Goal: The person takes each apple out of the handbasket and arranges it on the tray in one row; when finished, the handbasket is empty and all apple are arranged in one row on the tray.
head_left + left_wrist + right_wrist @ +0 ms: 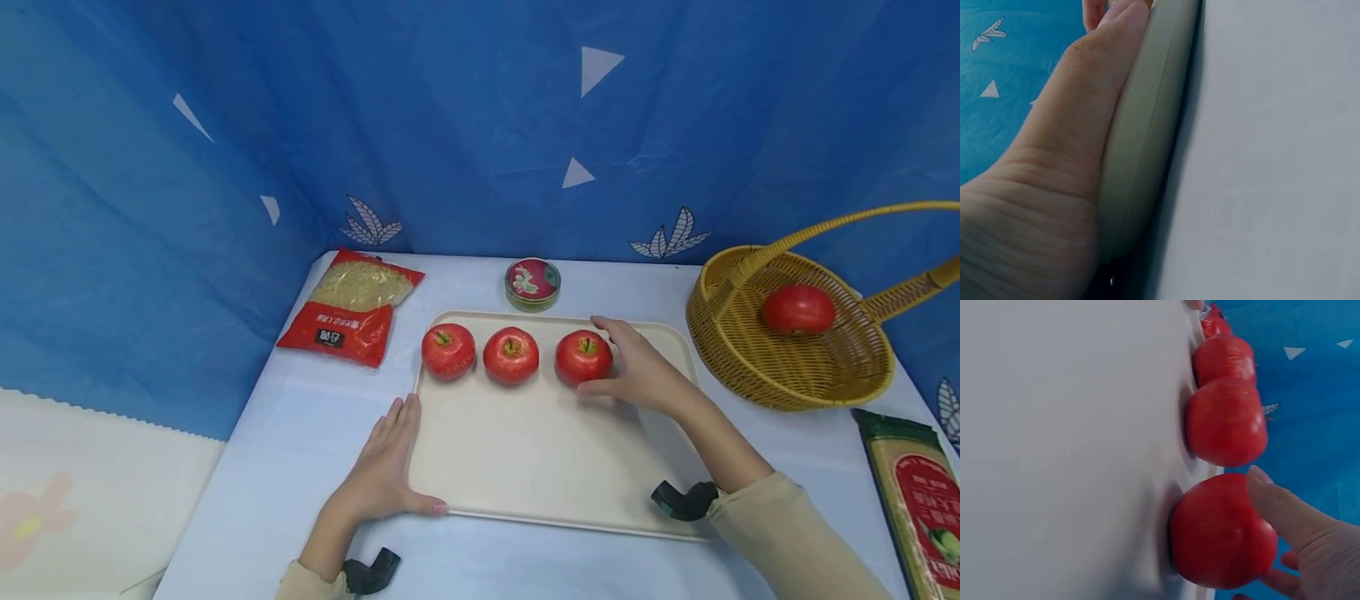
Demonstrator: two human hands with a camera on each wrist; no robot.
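In the head view, a row of three red apples lies along the far side of a cream tray: a left apple (447, 352), a middle apple (511, 356) and a right apple (583, 357). My right hand (643, 367) is beside the right apple, thumb on the near side and fingers on the far side, spread around it. The right wrist view shows the thumb close against that apple (1222, 531); whether it touches is unclear. My left hand (382, 467) rests against the near left corner of the tray (540, 458), fingers straight along its left edge, thumb at the front edge.
A wicker basket (787, 392) with a high handle holds a red fruit (798, 309) at right. A red snack bag (348, 308) lies at back left. Behind the tray sits a round tin (532, 283). A green-and-red packet (918, 508) lies at the right edge.
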